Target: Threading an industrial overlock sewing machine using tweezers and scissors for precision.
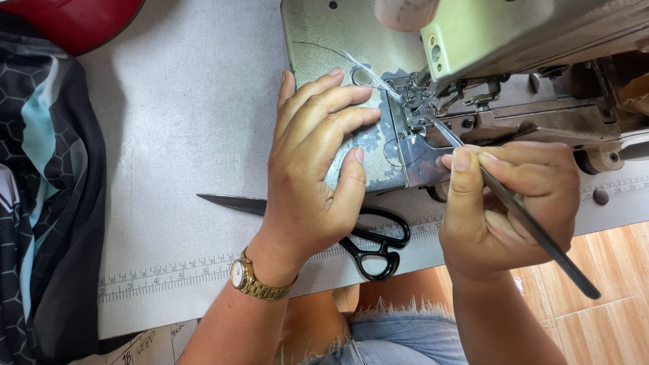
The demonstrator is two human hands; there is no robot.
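Observation:
My left hand (312,169) lies flat, fingers together, on the worn metal bed (318,40) of a sewing machine, its fingertips close to the needle area (414,108). My right hand (514,203) pinches long metal tweezers (534,230), whose tip reaches up into the needle area among thin pale threads (368,71). A gold wristwatch (253,280) sits on my left wrist. Black-handled scissors (375,247) lie on the table, partly hidden under my left hand, with the blade pointing left.
The grey table (182,135) has a ruler strip (169,274) along its front edge. Dark patterned fabric (47,182) hangs at the left. A red object (74,20) sits at the top left. The machine's cream head (514,34) overhangs the upper right.

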